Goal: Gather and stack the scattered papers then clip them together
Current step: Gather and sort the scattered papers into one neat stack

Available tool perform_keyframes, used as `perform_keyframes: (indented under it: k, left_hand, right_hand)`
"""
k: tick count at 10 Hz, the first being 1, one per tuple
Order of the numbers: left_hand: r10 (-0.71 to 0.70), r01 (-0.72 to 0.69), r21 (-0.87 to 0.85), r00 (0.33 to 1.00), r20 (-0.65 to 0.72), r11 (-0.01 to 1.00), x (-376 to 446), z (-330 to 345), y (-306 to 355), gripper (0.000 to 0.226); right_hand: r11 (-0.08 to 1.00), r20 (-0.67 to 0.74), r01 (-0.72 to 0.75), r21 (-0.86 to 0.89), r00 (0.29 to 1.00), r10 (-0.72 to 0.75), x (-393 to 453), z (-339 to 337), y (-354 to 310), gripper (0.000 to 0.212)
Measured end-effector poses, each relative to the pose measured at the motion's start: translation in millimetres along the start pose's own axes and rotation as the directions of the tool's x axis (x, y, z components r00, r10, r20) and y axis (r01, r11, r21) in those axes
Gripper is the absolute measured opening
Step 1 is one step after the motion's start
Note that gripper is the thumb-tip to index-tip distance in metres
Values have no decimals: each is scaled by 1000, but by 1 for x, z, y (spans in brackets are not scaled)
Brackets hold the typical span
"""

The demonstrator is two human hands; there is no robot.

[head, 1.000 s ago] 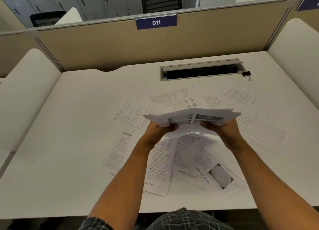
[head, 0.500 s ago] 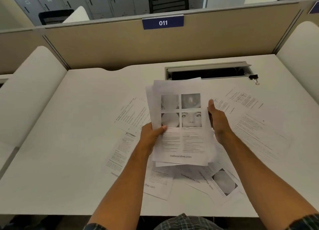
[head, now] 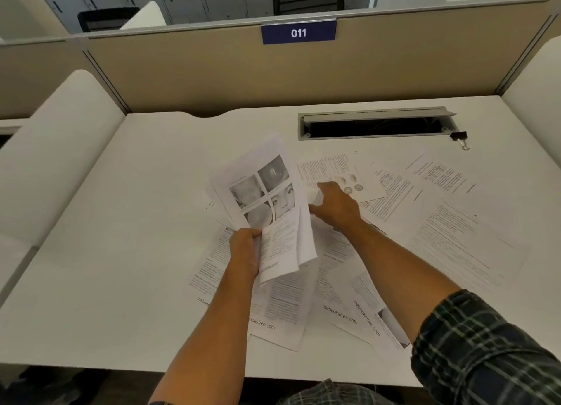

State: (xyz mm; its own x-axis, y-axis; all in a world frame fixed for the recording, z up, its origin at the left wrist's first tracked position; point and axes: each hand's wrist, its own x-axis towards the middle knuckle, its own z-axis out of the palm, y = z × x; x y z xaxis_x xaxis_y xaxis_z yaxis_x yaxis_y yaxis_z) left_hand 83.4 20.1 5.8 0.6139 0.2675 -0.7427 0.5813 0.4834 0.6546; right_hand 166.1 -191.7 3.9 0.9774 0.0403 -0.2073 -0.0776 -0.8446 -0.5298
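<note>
One binder clip (head: 459,137) lies on the white worktop (head: 121,252), just beside the right end of the open cable tray (head: 376,125), well apart from both hands. The left hand (head: 244,252) holds a small sheaf of papers (head: 267,204) above the worktop, its fingers clamped on the lower left edge; at least three sheets show in the sheaf, the top one printed with four photographs. The sheaf's long axis runs from near the person up and away, tilted to the right. The right hand (head: 334,204) rests palm down on a loose sheet (head: 328,170) bearing four small round figures; its fingers are curled against the paper, but whether they grip it cannot be told. Loose printed sheets (head: 449,231), roughly ten though the overlaps prevent a firm count, lie fanned at different angles across the middle and right of the worktop.
</note>
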Motion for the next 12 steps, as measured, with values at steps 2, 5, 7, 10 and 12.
perform_keyframes:
  k: [2, 5, 7, 10, 12]
  left_hand:
    - [118, -103, 244, 992, -50, 964, 5, -1, -3, 22]
    - [254, -222, 535, 967, 14, 815, 10, -9, -14, 26]
    - [286, -247, 598, 958, 31, 763, 3, -7, -13, 25]
    - [192, -144, 399, 978, -82, 905, -3, -6, -14, 31]
    - [157, -125, 297, 984, -89, 947, 1, -5, -16, 26]
  right_hand:
    - [973, 39, -64, -222, 996, 75, 5, 17, 0, 114]
    - [986, 87, 13, -166, 996, 1, 20, 13, -9, 97]
    - [987, 116, -33, -159, 992, 51, 24, 13, -24, 82]
    - [983, 115, -116, 140, 988, 100, 28, 17, -19, 18]
    - [916, 13, -102, 387, 994, 106, 18, 16, -11, 20]
